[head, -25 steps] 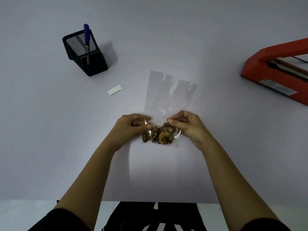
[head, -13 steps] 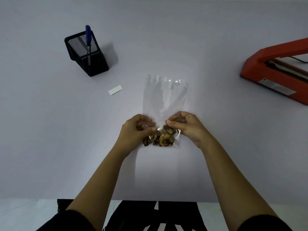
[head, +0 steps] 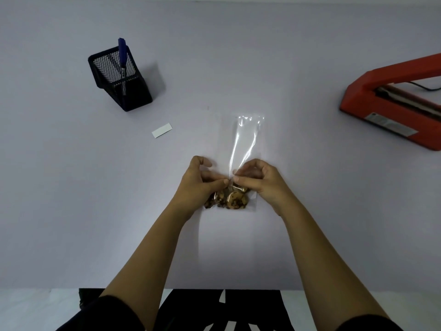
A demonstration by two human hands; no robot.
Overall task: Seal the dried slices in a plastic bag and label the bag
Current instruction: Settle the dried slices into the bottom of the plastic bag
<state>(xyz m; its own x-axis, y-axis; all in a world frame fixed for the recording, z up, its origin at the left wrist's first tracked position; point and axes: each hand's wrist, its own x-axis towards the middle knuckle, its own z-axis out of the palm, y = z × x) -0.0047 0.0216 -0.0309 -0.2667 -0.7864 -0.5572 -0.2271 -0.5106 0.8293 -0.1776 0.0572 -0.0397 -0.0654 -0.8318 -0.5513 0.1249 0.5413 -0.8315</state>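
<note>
Plastic bag (head: 248, 139) on lilac table (head: 71, 211)

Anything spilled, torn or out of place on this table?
Nothing stands out. The dried slices sit inside the plastic bag, which the left hand and right hand pinch just above them; none lie loose on the table. The label, marker, mesh holder and red sealer sit apart from the bag.

Both forearms are angling inward; the left hand (head: 200, 181) and right hand (head: 259, 181) are pinching the plastic bag (head: 245, 139), fingertips nearly touching.
</note>
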